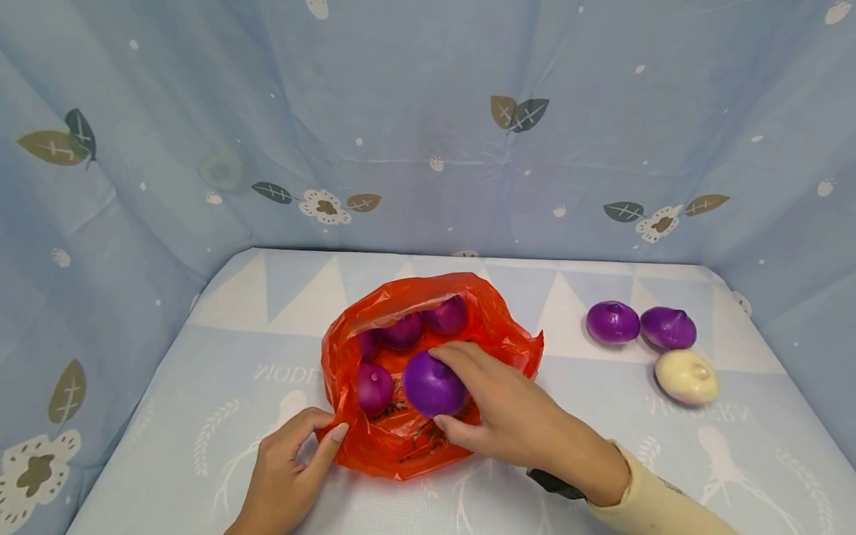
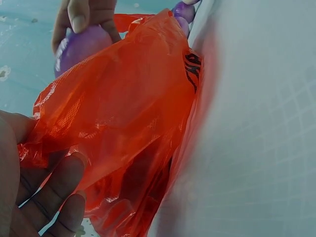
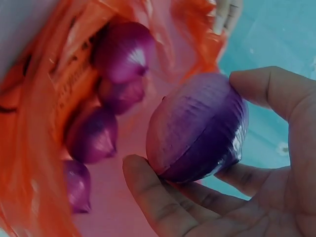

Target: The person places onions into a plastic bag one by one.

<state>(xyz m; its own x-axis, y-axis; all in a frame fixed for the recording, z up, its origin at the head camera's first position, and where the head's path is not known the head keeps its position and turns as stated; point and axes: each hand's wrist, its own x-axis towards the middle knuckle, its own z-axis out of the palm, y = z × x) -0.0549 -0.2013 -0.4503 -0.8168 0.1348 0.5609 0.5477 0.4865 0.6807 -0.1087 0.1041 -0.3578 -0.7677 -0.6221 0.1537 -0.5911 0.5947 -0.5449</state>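
A red plastic bag [image 1: 428, 449] lies with its mouth spread wide, and several purple onions [image 1: 375, 388] sit inside it along the left and far walls. My left hand [image 1: 294, 457] pinches the bag's near left rim between thumb and fingers. Over the bag's opening, my right hand [image 1: 501, 409] grips a purple onion [image 1: 435, 384]. In the right wrist view that held onion [image 3: 197, 128] is between the thumb and the fingers, beside the onions in the bag. Through the left wrist view, the bag's red side [image 2: 128, 98] partly covers the held onion [image 2: 84, 47].
Right of the bag, two purple onions [image 1: 612, 322] rest side by side on the table, with a pale onion [image 1: 686, 377] just in front of them. A patterned cloth [image 1: 669, 453] covers the table. Blue curtains [image 1: 428, 148] hang behind and at both sides.
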